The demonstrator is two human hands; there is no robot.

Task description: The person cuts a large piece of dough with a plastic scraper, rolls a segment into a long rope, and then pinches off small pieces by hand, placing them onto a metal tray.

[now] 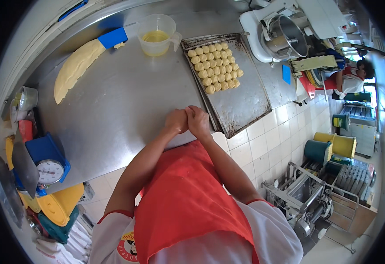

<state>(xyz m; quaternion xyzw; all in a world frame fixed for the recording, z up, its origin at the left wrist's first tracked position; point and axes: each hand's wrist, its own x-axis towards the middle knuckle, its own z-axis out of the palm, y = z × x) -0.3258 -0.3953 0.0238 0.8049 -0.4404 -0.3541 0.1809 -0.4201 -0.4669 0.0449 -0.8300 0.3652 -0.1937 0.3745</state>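
My left hand (177,121) and my right hand (198,120) are pressed together above the front edge of the steel table (113,119). Their fingers are closed, and whatever lies between the palms, if anything, is hidden. Just beyond and to the right, a worn baking tray (249,99) carries rows of small round dough balls (214,66) at its far left part. It rests on another tray, whose edge shows on the left. A long slab of pale dough (79,68) lies at the far left, with a blue dough scraper (113,38) at its upper end.
A clear plastic jug (157,36) with yellow liquid stands at the back. A stand mixer (280,37) is at the back right, and a dial scale (50,171) at the left. A co-worker (353,79) stands far right, beyond a metal machine (302,198) on the tiled floor.
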